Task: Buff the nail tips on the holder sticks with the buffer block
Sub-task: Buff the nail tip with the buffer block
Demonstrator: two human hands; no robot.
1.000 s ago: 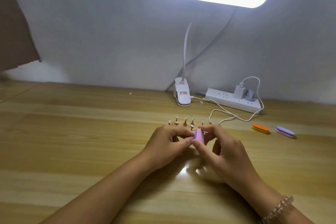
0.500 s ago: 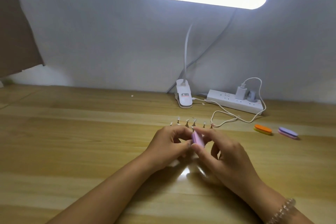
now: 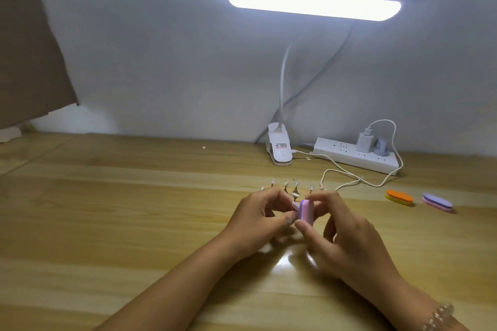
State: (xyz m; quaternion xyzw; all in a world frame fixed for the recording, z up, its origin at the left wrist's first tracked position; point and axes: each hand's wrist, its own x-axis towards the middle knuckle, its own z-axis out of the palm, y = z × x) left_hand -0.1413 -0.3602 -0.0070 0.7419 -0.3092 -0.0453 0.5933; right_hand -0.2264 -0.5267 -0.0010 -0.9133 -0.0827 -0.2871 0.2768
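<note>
The right hand (image 3: 347, 239) pinches the pink-and-purple buffer block (image 3: 387, 213) between thumb and fingers, just above the wooden surface (image 3: 134, 223). The left hand (image 3: 255, 220), fingers curled, pinches a holder stick (image 3: 295, 193) against the block. More sticks (image 3: 285, 186) stand at 12 o'clock. An orange buffer (image 3: 399, 197) and a purple buffer (image 3: 437, 202) lie at 3 o'clock.

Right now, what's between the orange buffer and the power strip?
Head view: a loop of white cable lies on the table between the orange buffer and the power strip; otherwise bare wood.

readable text: none is showing | lamp clip (image 3: 280, 158) | label (image 3: 281, 145) is carrying small print, too blurred to read
</note>
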